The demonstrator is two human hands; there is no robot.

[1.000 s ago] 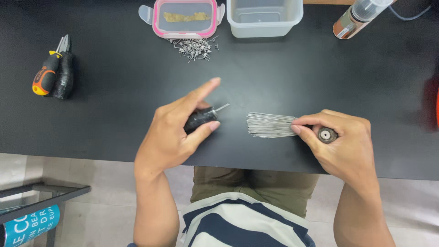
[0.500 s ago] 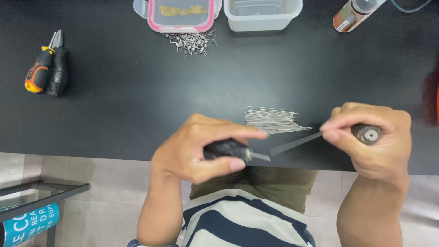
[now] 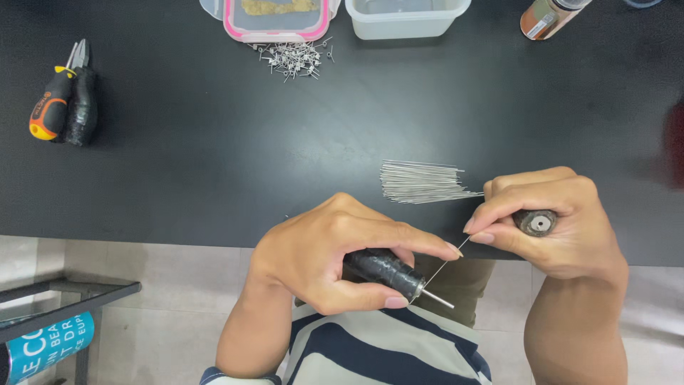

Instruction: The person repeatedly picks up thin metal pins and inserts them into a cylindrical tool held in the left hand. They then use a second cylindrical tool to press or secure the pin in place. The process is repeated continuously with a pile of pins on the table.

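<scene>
A thin, springy wire (image 3: 447, 261) is pinched by right-hand fingers (image 3: 479, 227); the black-handled tool (image 3: 385, 272) is gripped lower centre by left-hand fingers (image 3: 427, 246).

Lighting: bright, even, overhead. Black table (image 3: 214, 164): faint sheen, no harsh glare. Shadows: soft, short, beside pliers (image 3: 68, 96) at nine o'clock. Focus: sharp centrally; red blur at three o'clock edge.

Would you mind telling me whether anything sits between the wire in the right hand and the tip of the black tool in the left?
Nothing visible does. The thin wire held by the right hand runs straight to the metal tip of the black tool in the left hand.
</scene>
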